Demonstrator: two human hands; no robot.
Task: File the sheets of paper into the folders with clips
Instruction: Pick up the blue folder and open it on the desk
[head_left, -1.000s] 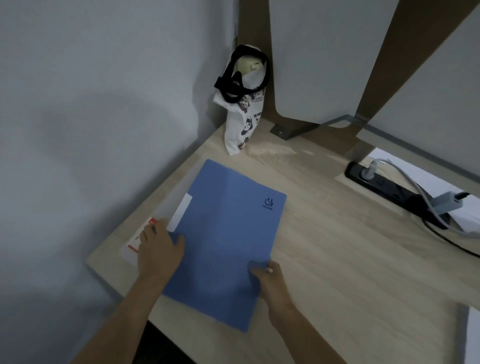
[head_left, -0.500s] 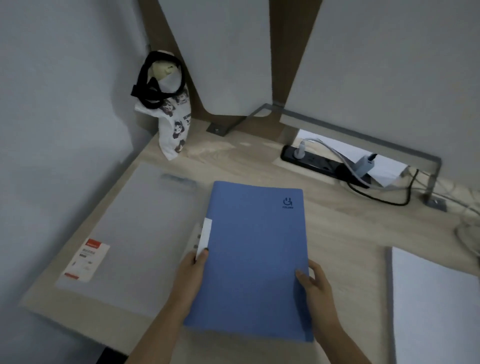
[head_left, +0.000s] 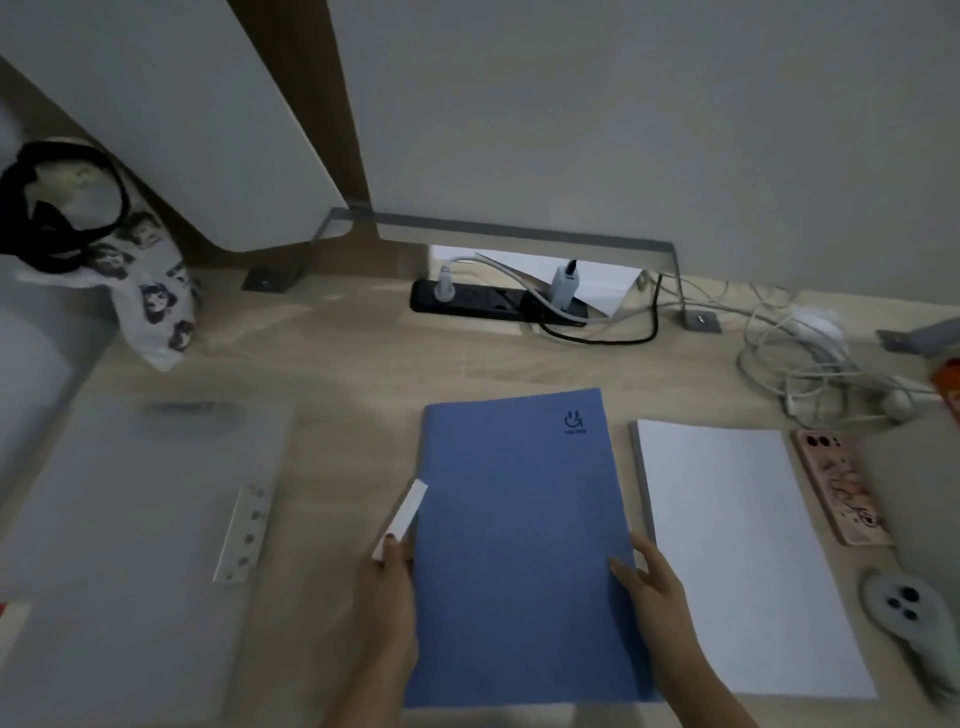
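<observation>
**A:** What are the hands doing?

**B:** Both are gripping the blue folder (head_left: 519, 551). The left hand (head_left: 392, 587) is pinching the spine edge, touching the white strip (head_left: 405, 514) there. The right hand (head_left: 655, 590) is clamping the opposite edge, thumb pressing on the cover, fingers apparently tucking underneath.

**A:** Why take both edges?

**B:** I'm guessing the cover is floppy, so holding two sides is helping to square it on the tabletop (head_left: 353, 364). The right thumb is sitting at the opening edge, so lifting the cover is probably coming next.

**A:** And the sheets?

**B:** The stack of paper (head_left: 727, 545) is lying just beside the folder's right edge, handy for the right hand. With the folder lying closed, I'm not seeing whether anything is inside.

**A:** Anything else nearby?

**B:** A grey folder (head_left: 130, 519) is lying well apart on the left, showing its punched strip (head_left: 241, 535). A phone (head_left: 841, 493) and a controller (head_left: 904, 608) are sitting beyond the paper.
</observation>
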